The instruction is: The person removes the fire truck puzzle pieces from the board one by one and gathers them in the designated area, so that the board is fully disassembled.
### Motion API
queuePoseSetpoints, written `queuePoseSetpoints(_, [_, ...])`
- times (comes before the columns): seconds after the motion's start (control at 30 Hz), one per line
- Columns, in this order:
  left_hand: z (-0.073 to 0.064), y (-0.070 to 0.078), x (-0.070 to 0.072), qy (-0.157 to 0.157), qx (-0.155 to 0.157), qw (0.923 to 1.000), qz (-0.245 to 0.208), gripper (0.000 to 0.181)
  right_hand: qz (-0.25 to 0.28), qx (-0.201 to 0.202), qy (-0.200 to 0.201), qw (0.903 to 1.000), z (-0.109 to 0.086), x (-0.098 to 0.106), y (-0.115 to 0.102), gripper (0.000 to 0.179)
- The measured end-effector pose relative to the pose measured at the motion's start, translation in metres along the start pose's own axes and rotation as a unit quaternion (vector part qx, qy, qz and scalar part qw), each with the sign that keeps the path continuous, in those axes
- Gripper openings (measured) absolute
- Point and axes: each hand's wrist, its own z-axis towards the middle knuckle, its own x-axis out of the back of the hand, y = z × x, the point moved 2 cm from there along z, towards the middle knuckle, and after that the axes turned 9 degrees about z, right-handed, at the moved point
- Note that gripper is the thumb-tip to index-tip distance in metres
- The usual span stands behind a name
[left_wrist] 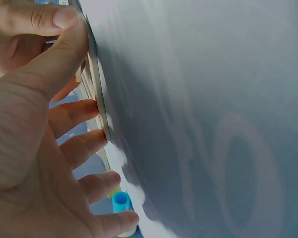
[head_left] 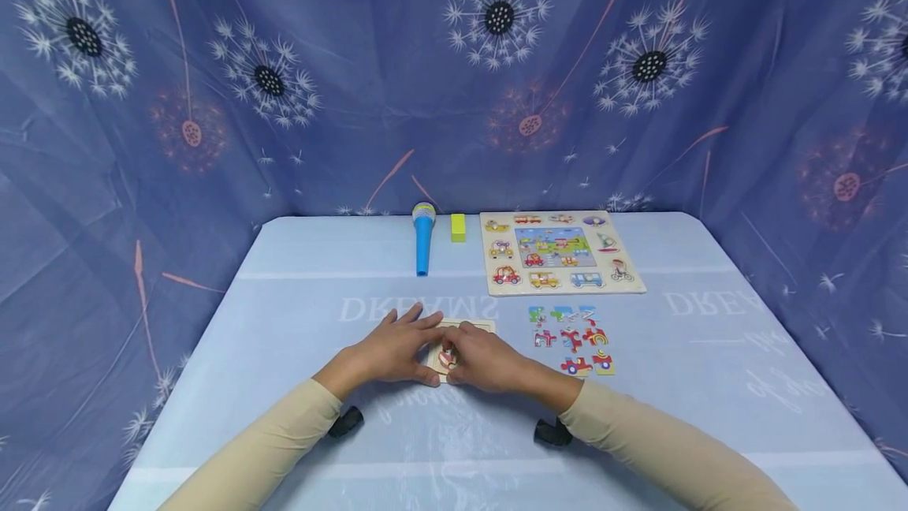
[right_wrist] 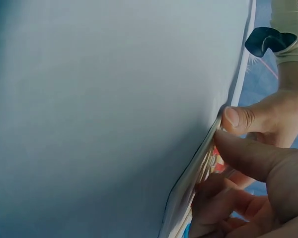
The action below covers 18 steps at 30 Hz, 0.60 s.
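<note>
A small wooden puzzle tray [head_left: 482,326] lies flat in front of me, partly covered by both hands. My left hand [head_left: 400,345] rests along its left side, fingers spread and thumb at the near edge. In the left wrist view its fingertips [left_wrist: 102,141] touch the tray's rim. My right hand [head_left: 489,359] has its fingers curled over the tray, thumb and index about a red-and-white puzzle piece [head_left: 447,357]. In the right wrist view, a bit of red shows between the two hands, and the right thumb [right_wrist: 243,153] meets the tray's edge. The piece's underside is hidden.
Several loose puzzle pieces [head_left: 571,340] lie in rows to the right of the tray. Behind them is a large vehicle puzzle board [head_left: 493,287]. A blue toy microphone [head_left: 423,243] and a yellow block [head_left: 458,228] are at the back of the table [head_left: 298,290], before a patterned curtain.
</note>
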Motion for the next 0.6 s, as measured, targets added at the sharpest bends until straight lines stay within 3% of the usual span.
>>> queuePoseSetpoints(0.2, [0.0006,0.0011,0.001,-0.004,0.004,1.0,0.0,0.081,0.023,0.022,0.011,0.9994,0.0038,-0.0001,0.0008,0.036])
queuePoseSetpoints(0.6, [0.0005,0.0015,0.0012,-0.005,0.002,1.0,0.001,0.083,0.017,0.014,0.0,0.9998,0.0055,0.0021,0.0032,0.035])
